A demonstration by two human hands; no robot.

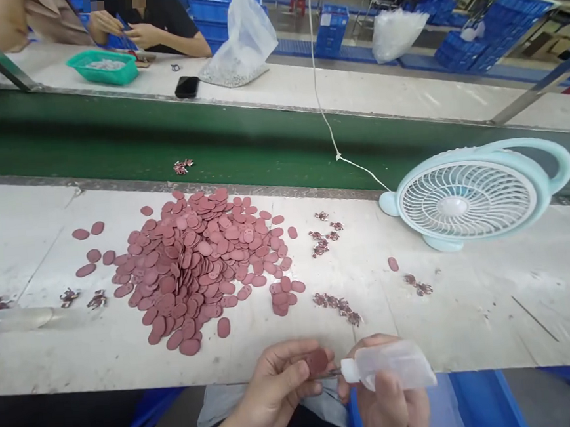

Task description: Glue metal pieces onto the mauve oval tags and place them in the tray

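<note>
Between thumb and fingers, my left hand (279, 388) pinches a dark red oval piece (318, 361) at the table's front edge. My right hand (391, 406) is wrapped round a translucent squeeze bottle (395, 364) lying on its side, its white cap and thin tip pointing left at the oval piece. Whether the tip touches the piece I cannot tell. Beyond my hands lies a big heap of similar red oval pieces (199, 246), with a few strays around it. Small brown-and-white bits (339, 306) lie in clusters to its right.
A light blue fan (455, 207) stands at the right, its white cord (324, 115) rising across the green belt (260, 149). Across the belt, a person (162, 26) works near a green basket (104, 66), a phone (187, 87) and a plastic bag (239, 43). A clear bottle (21, 319) lies at left.
</note>
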